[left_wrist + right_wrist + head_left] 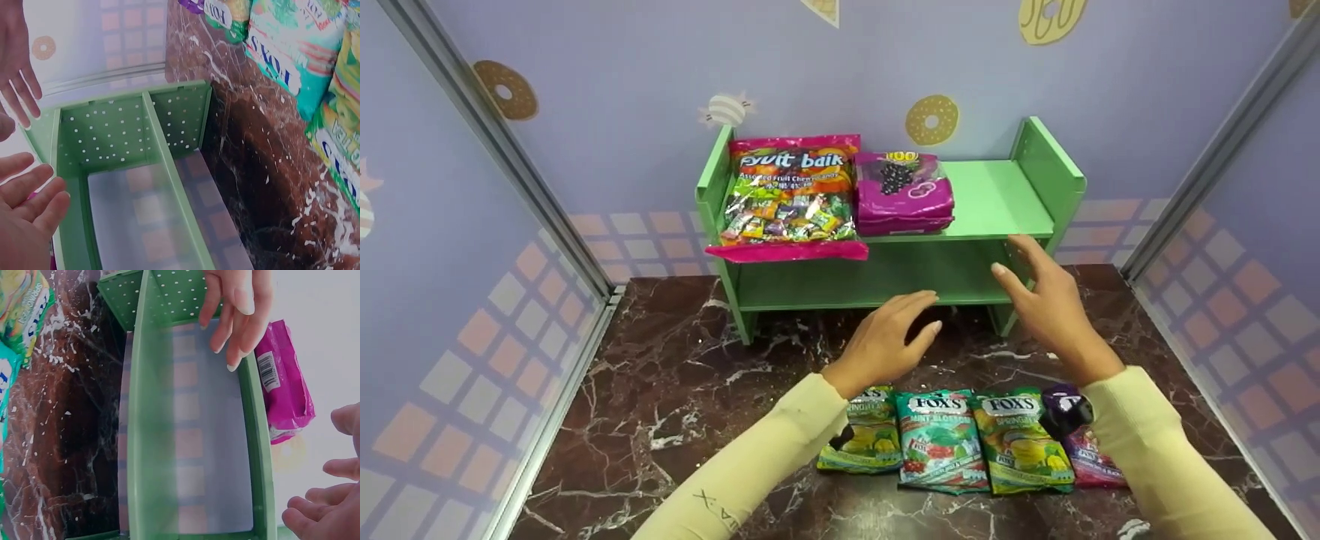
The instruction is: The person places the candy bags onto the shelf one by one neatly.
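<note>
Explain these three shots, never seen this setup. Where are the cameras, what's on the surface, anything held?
There is no robot here: a person works with a bare left hand and right hand. The wide picture comes from a camera worn on the head, looking forward and down. The other two come from cameras worn on the wrists, one each, so the scene looks turned in them.

On the dark marble-patterned surface stands a green shelf. Its top level carries a large fruit chew bag and a purple pack. Nearer the person, four FOX'S bags lie in a row. Nothing is held: both hands hover in front of the shelf.
</note>
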